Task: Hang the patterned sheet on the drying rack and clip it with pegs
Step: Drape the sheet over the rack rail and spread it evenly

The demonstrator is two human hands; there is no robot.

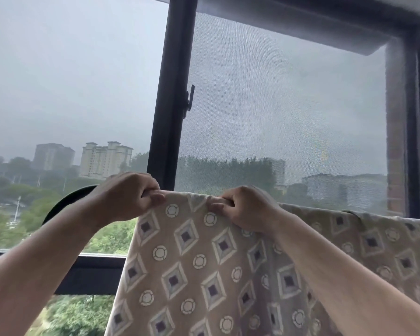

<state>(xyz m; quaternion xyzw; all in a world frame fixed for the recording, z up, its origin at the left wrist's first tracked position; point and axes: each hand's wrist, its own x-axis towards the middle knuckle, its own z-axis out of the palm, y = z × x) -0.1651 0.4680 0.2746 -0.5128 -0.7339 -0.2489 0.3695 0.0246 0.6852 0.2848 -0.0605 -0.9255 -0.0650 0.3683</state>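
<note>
Now, the patterned sheet (204, 275): it is draped over a line running left to right in front of the window frame (170, 93), and its cloth hangs down toward us.
Our left hand (131, 197): we pinch the top fold at its left end, fingers curled round the cloth.
Our right hand (243, 207): we grip the same fold near the left hand, fingers curled over it.
Long axis: the fold lies crosswise, and most of it stretches away to the right, so our right hand is nearer that unclipped run.
The rack: it is hidden under the cloth. A dark curved bar (66, 202) shows behind our left forearm, and we cannot tell whether it belongs to the rack.
The pegs: none are in view, so we judge clipping not yet begun.
</note>
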